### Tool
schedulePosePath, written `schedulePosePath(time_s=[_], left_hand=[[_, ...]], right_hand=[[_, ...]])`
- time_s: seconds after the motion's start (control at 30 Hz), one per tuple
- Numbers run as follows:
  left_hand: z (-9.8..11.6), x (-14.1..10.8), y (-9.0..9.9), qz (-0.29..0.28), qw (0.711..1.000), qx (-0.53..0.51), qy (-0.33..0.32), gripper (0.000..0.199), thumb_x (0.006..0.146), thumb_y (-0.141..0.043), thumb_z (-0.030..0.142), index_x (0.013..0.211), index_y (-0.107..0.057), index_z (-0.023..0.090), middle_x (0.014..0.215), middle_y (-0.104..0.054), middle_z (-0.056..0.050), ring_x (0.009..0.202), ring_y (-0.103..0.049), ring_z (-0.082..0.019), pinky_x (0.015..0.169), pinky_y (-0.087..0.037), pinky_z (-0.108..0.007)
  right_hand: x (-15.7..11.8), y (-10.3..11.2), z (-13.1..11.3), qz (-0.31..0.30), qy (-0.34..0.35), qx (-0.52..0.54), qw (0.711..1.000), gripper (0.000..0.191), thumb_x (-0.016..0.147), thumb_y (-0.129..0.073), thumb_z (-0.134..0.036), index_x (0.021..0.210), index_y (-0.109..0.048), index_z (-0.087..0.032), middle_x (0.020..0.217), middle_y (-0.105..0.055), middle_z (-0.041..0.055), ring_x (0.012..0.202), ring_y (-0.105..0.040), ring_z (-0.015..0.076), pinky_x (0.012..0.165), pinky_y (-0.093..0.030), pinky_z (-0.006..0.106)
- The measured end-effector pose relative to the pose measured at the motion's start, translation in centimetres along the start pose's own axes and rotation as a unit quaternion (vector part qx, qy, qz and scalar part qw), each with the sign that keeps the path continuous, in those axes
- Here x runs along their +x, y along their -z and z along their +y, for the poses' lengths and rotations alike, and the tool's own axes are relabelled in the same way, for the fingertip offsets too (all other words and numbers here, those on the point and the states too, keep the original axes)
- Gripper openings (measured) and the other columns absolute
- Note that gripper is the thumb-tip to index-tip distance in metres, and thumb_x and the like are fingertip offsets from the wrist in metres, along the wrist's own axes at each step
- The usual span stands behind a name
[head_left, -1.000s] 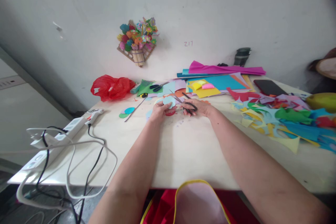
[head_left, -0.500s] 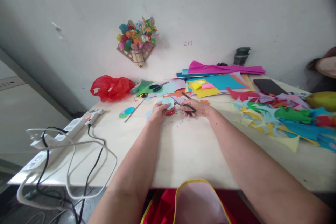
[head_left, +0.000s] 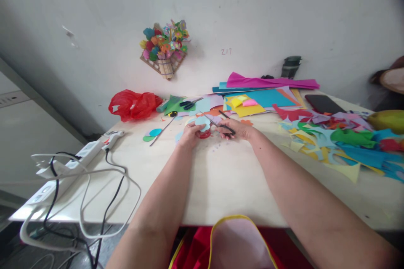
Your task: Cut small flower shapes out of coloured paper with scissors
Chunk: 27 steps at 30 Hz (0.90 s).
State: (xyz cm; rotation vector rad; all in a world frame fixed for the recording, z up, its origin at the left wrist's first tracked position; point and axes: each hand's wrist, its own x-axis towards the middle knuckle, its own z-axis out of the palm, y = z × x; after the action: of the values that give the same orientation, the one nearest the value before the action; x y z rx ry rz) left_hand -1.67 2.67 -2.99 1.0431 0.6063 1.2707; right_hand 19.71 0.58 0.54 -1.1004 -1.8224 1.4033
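My left hand (head_left: 190, 134) pinches a light blue paper piece (head_left: 202, 123) with a scalloped edge, over the middle of the table. To its right, my right hand (head_left: 232, 129) is closed round the handles of black scissors (head_left: 227, 128). The blades point left toward the light blue paper; whether they touch it is too small to tell. Something red (head_left: 205, 134) lies just below the paper. Orange and lilac paper pieces are behind the hands.
Paper scraps (head_left: 328, 138) cover the right side, near a dark phone (head_left: 326, 104). Coloured sheets (head_left: 268, 98) lie at the back. A red bag (head_left: 134, 105), spare scissors (head_left: 188, 104) and blue and green circles are left. A power strip (head_left: 67, 172) with cables borders the left edge.
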Motion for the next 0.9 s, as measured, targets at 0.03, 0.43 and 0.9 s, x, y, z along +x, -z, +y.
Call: schedulePosePath(time_s=[0.03,0.43,0.9], left_hand=[[0.03,-0.03,-0.1,0.01,1.0,0.005,-0.003,0.03,0.058,-0.089,0.018,0.08,-0.068,0.014,0.083,-0.074,-0.007,0.079,-0.072,-0.021,0.078,-0.056,-0.035],[0.15,-0.2,-0.39,0.022,1.0,0.017,-0.003,0.03,0.059,-0.087,0.016,0.083,-0.069,0.014,0.086,-0.075,-0.008,0.084,-0.074,-0.023,0.083,-0.056,-0.036],[0.66,-0.51,-1.02,0.032,0.999,-0.015,0.0,0.035,0.057,-0.086,0.014,0.087,-0.068,0.015,0.09,-0.075,-0.008,0.089,-0.075,-0.026,0.088,-0.059,-0.042]], right_hand=[[-0.05,-0.06,-0.11,0.004,-0.002,-0.001,1.0,0.03,0.082,-0.077,-0.038,0.073,-0.058,-0.017,0.055,-0.06,-0.0022,0.041,-0.05,0.0066,0.034,-0.026,0.017],[0.0,-0.24,-0.44,0.024,-0.035,0.02,0.999,0.011,0.083,-0.067,-0.018,0.074,-0.061,-0.016,0.051,-0.06,-0.0015,0.039,-0.049,0.0073,0.034,-0.023,0.018],[0.11,-0.09,-0.34,0.01,-0.021,0.031,0.999,0.017,0.072,-0.077,-0.024,0.076,-0.062,-0.017,0.049,-0.058,-0.004,0.039,-0.046,0.0071,0.036,-0.028,0.017]])
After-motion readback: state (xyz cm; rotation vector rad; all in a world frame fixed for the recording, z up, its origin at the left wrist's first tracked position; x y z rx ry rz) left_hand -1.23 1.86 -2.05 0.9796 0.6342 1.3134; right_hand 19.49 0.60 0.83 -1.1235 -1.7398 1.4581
